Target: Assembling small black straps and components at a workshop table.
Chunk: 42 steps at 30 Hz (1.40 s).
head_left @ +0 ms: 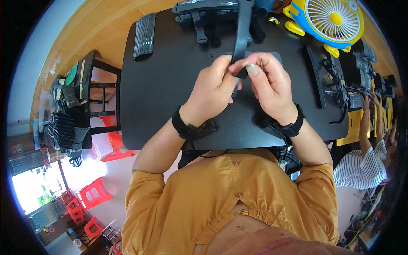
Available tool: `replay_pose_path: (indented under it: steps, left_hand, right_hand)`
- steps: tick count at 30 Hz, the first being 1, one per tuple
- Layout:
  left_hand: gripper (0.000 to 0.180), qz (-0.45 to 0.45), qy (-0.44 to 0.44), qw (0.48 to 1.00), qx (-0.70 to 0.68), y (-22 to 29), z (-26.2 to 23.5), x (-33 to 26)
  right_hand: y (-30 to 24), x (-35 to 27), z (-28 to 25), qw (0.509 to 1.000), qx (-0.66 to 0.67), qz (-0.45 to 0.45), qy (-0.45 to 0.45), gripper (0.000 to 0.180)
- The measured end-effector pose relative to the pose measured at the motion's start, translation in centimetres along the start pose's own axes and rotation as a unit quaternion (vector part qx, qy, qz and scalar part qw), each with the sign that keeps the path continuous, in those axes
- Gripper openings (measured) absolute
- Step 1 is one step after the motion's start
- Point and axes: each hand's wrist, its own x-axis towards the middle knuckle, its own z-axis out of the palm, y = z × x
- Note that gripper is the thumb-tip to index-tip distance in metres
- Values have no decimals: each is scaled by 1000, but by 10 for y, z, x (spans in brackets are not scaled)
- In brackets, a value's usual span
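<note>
A long, flat black strap stands up from between my hands, its upper part leaning toward the far table edge. My left hand is closed around its lower part, thumb and fingers pressed to it. Close beside, my right hand pinches the strap's folded lower end between thumb and forefinger. Both hands are above the dark table, near its middle. Behind them lies a flat grey piece, mostly covered by the hands. Each wrist wears a black band.
Several grey strips lie bundled at the far left. More black straps are heaped at the far edge. A yellow and blue fan stands far right, near a gold wrapper and a black bar. A person in stripes works at right.
</note>
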Motion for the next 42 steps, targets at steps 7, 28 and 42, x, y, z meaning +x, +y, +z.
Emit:
replay_pose_path:
  steps: [7, 28, 42]
  left_hand:
    - [15, 51, -14, 999, 11, -2, -1, -3]
    - [20, -44, -95, 960, -259, -21, -6, 12]
    - [29, 6, 55, 971, -231, -3, -38, 18]
  right_hand:
    - [7, 9, -2, 988, -36, -148, -24, 19]
    - [-5, 5, -8, 974, 184, 124, -51, 13]
    - [-18, 26, -66, 976, 197, -86, 47, 15]
